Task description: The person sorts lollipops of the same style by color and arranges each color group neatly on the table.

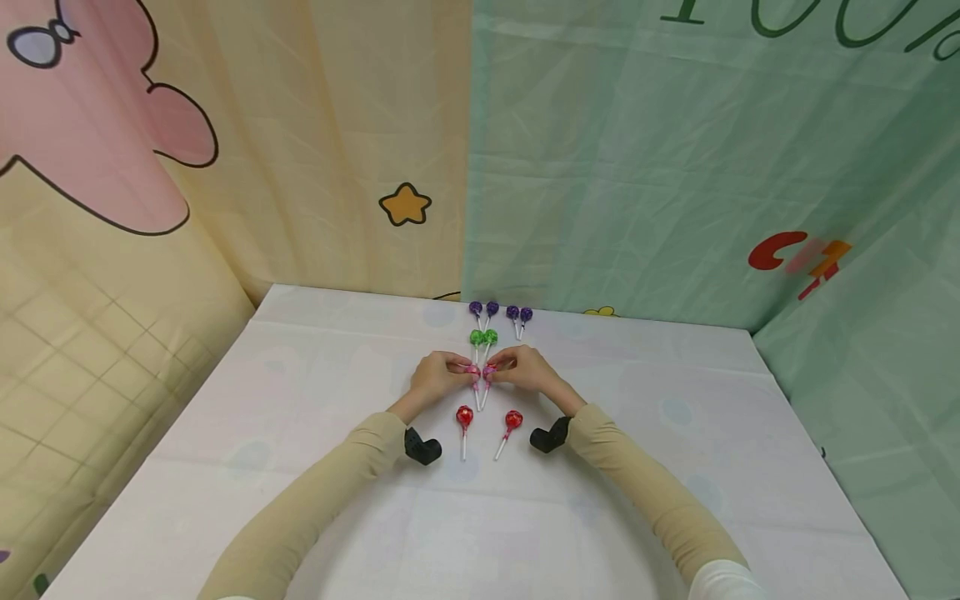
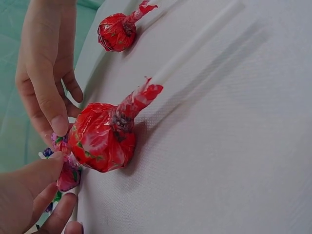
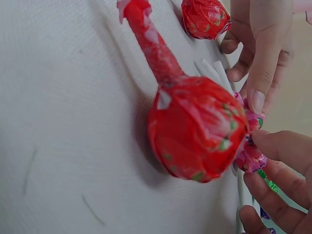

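Note:
Side by side at the middle of the table lie two pink-wrapped lollipops, their white sticks pointing toward me. My left hand (image 1: 441,377) pinches the head of the left pink lollipop (image 2: 68,178) between thumb and fingers. On the other side my right hand (image 1: 525,369) pinches the right pink lollipop (image 3: 251,160) in the same way. Just beyond the hands, two green lollipops (image 1: 491,337) lie with their heads together. Closer to me are a left red lollipop (image 1: 464,416) and a right red lollipop (image 1: 513,419), lying apart; neither hand holds them.
Behind the green ones lies a pair of purple lollipops (image 1: 492,308), with another purple pair (image 1: 526,314) to their right. A white cloth covers the table (image 1: 337,517). Printed curtains (image 1: 600,167) hang along the table's back edge and sides.

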`<state>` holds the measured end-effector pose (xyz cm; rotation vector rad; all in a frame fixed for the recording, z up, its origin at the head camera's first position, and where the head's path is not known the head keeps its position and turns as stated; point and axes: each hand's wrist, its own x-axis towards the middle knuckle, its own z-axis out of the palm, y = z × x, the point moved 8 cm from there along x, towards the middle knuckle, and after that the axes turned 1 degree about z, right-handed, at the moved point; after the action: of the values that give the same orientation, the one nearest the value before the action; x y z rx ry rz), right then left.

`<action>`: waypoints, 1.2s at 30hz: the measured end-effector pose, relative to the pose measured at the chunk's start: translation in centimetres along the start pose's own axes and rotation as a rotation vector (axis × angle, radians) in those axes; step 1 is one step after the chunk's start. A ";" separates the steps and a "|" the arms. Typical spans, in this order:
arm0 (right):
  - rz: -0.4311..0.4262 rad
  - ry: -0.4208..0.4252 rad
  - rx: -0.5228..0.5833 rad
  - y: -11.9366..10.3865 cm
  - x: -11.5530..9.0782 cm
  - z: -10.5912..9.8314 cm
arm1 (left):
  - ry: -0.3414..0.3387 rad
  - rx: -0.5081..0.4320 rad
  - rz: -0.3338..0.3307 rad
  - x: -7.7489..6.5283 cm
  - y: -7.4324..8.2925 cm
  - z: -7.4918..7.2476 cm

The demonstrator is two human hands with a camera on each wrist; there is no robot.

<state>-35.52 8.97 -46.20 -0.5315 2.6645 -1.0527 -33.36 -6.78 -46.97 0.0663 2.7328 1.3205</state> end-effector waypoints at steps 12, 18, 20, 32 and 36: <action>-0.012 0.018 0.014 0.1 -0.6 -0.7 | 0.006 0.031 -0.005 -0.8 0.0 -1.0; -0.058 0.050 0.032 0.0 -1.9 -1.6 | 0.000 0.021 -0.008 -1.6 -0.3 -1.6; -0.050 0.061 0.035 0.3 -2.4 -1.7 | 0.002 0.014 -0.010 -2.0 -0.4 -1.8; 0.034 0.147 0.017 1.2 -5.4 -1.6 | -0.028 -0.048 0.044 -4.4 -0.9 -1.8; 0.039 0.142 0.017 1.4 -6.5 -1.2 | -0.040 -0.072 0.068 -5.1 -0.6 -1.5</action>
<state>-30.36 13.36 -45.80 -0.4137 2.7723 -1.1403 -28.42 -8.74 -46.13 0.1789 2.6701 1.4174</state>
